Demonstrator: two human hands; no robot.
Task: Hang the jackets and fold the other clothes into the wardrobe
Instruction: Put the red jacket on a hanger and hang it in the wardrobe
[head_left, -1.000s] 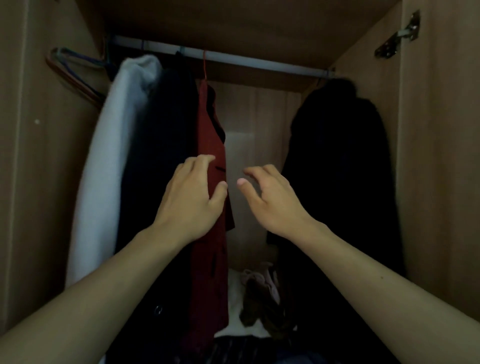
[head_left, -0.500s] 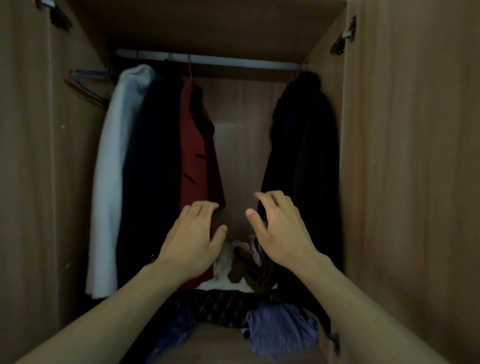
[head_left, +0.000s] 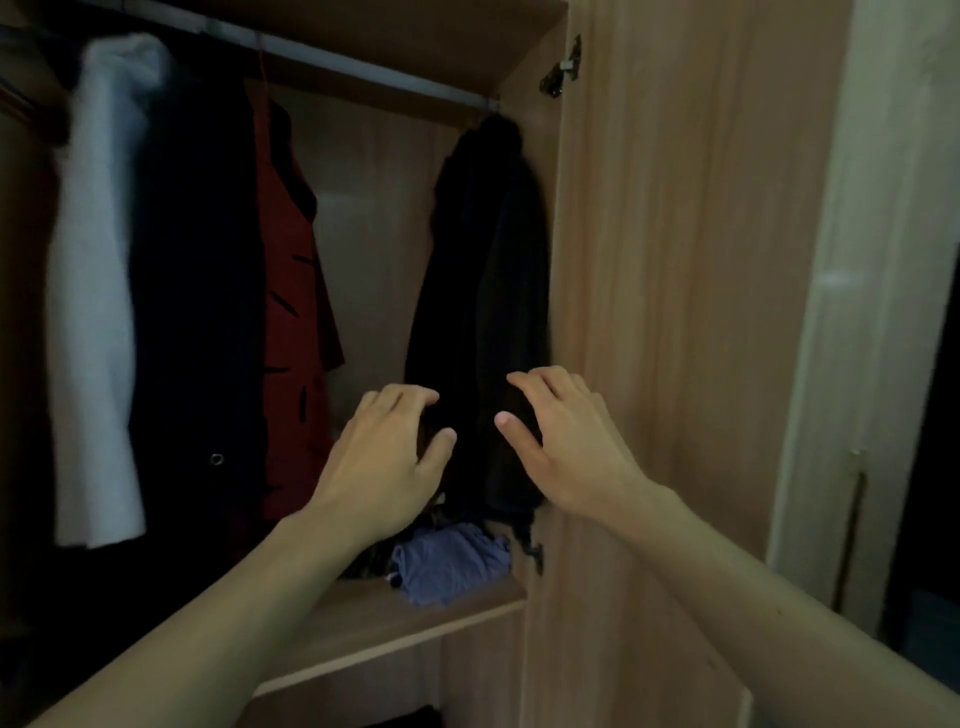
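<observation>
Inside the open wardrobe a rail (head_left: 363, 70) carries a white jacket (head_left: 96, 291), a black coat (head_left: 197, 291), a red jacket (head_left: 293, 332) and, apart at the right end, a black jacket (head_left: 483, 291). My left hand (head_left: 384, 462) and my right hand (head_left: 566, 447) hover in front of the lower part of that black jacket, fingers loosely curled, holding nothing. A folded blue-purple garment (head_left: 449, 564) lies on the shelf (head_left: 395, 629) below them, next to other dark clothes.
The open wardrobe door (head_left: 685, 312) stands just right of my right hand, with hinges at its top and bottom edge. A pale wall or door frame (head_left: 872, 312) lies further right. Empty hangers are at the far left of the rail.
The view has swung right and pulled back. Both hands have drawn away from the red jacket and now sit lower, in front of the black jacket at the right.
</observation>
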